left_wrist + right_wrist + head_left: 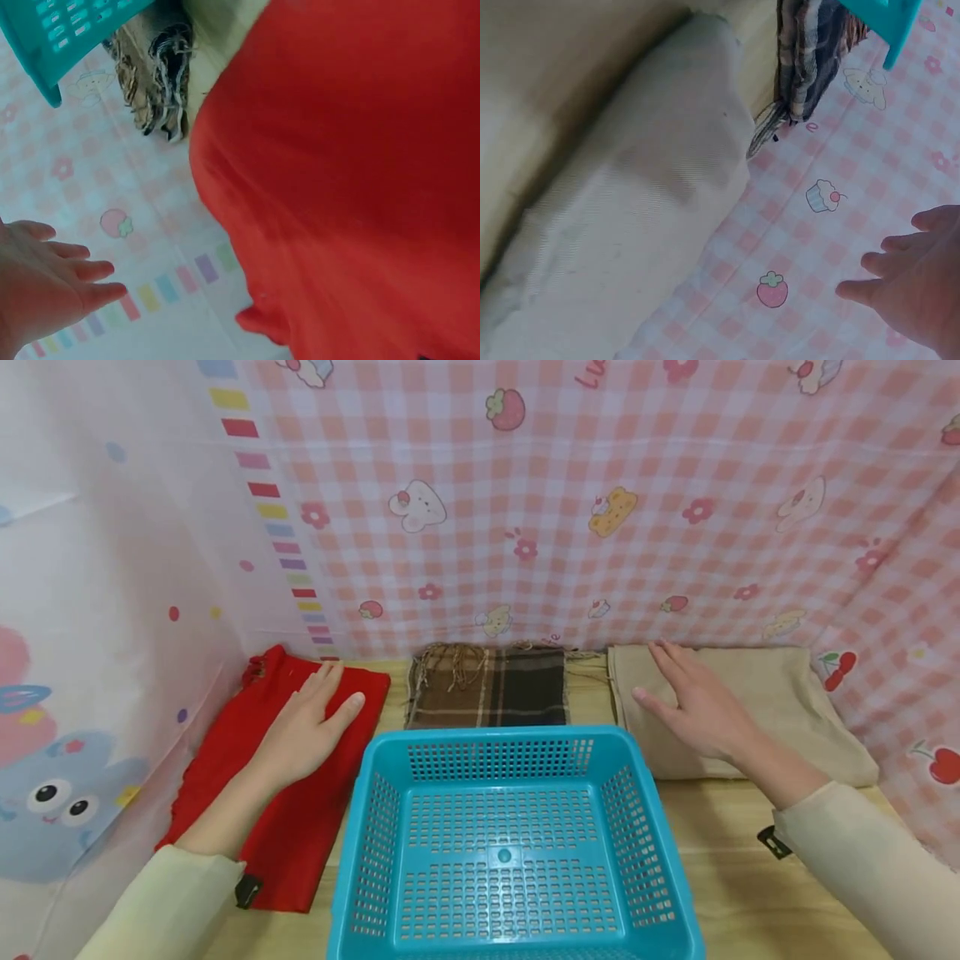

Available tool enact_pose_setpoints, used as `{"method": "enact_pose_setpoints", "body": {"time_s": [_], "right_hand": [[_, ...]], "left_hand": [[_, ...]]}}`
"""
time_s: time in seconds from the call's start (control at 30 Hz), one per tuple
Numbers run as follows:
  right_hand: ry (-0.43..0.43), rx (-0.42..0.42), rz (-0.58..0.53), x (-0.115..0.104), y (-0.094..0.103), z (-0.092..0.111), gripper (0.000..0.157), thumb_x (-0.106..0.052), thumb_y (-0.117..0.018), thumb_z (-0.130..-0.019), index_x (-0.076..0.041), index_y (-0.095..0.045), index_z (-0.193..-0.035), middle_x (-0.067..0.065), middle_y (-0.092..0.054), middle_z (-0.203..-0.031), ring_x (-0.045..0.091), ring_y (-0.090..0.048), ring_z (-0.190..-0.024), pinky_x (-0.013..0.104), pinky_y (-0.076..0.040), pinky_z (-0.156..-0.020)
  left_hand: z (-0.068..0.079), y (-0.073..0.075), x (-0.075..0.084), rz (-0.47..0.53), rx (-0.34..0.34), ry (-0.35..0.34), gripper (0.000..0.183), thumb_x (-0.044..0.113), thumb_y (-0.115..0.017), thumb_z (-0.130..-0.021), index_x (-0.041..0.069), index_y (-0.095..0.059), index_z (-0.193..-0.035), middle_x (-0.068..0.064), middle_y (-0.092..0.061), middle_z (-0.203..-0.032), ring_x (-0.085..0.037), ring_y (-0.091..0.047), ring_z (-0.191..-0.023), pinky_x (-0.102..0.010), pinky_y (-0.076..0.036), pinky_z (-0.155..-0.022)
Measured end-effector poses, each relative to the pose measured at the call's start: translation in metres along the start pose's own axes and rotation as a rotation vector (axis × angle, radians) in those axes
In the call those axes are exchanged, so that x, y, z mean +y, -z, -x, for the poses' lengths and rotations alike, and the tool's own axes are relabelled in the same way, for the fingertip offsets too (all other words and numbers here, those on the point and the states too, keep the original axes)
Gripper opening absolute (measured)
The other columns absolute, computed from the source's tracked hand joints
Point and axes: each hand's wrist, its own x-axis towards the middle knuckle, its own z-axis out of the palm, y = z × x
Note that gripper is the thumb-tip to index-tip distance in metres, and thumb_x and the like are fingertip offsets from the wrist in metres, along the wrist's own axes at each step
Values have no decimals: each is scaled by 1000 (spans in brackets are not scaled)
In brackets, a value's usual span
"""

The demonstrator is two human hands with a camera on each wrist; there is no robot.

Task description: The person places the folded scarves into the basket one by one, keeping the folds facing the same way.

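I had a checked curtain (555, 568) behind a blue basket (495, 734), with a red cloth (300, 827) to its left, a beige cloth (776, 693) to its right and a plaid scarf (517, 693) past its far rim. The left hand (303, 735) was over the red, the right hand (697, 706) over the beige, fingers straight, thumbs apart; whether either touched, I couldn't quite tell.

Left hand (309, 731) over red cloth (296, 839), right hand (701, 706) over beige cloth (780, 706) — both outstretched, fringed plaid cloth (521, 689) between, turquoise basket (495, 734) in front
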Motion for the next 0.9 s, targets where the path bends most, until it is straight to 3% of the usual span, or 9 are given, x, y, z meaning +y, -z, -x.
{"method": "enact_pose_setpoints", "body": {"time_s": [0.1,0.23,0.33,0.5,0.7,0.8,0.9], "right_hand": [[-41,-47,-47,-2,2,-16,85,-55,-44,-109,-1,-13,-166,28,-13,-171,52,-16,-155,69,-17,-121],[-116,-101,-205,-1,0,-37,87,-60,-42,-108,-4,-12,-167,25,-18,-170,50,-20,-154,68,-20,-121],[-166,-129,-391,2,-4,-52,84,-58,-41,-109,-4,-13,-167,23,-21,-170,46,-24,-154,65,-24,-121],[-242,-193,-734,10,-14,-69,77,-51,-35,-112,-1,-15,-166,26,-19,-170,48,-24,-154,66,-27,-120],[-301,-347,-1058,17,-39,-86,88,-56,-34,-110,0,5,-166,35,-6,-169,53,-13,-155,71,-19,-121],[-325,-431,-1140,16,-55,-94,98,-63,-36,-107,2,12,-163,36,-2,-168,54,-11,-154,71,-18,-121],[-357,-515,-1145,11,-71,-102,102,-66,-38,-105,2,11,-164,35,-4,-168,53,-14,-154,67,-24,-121]], "left_hand": [[-15,-3,1,95,-32,38,87,58,-44,-107,8,-8,-168,-19,-8,-174,-43,-10,-159,-70,-17,-121],[-33,-6,-2,204,-86,114,87,62,-40,-107,9,-7,-169,-17,-9,-174,-44,-11,-158,-70,-19,-121],[-46,-10,-5,312,-133,148,88,64,-38,-107,10,-6,-169,-14,-7,-175,-41,-8,-159,-67,-15,-123],[-70,-23,-8,540,-189,196,85,59,-39,-109,7,-8,-168,-17,-11,-174,-45,-17,-156,-63,-19,-125],[-94,-37,-11,815,-219,362,85,53,-42,-108,3,-6,-166,-26,-17,-169,-48,-25,-152,-60,-25,-124],[-102,-44,-13,936,-283,446,89,54,-44,-107,3,-2,-167,-26,-13,-170,-48,-23,-153,-59,-25,-124],[-107,-50,-16,1006,-337,510,90,54,-44,-107,6,2,-167,-26,-8,-171,-48,-20,-154,-59,-26,-124]]}}
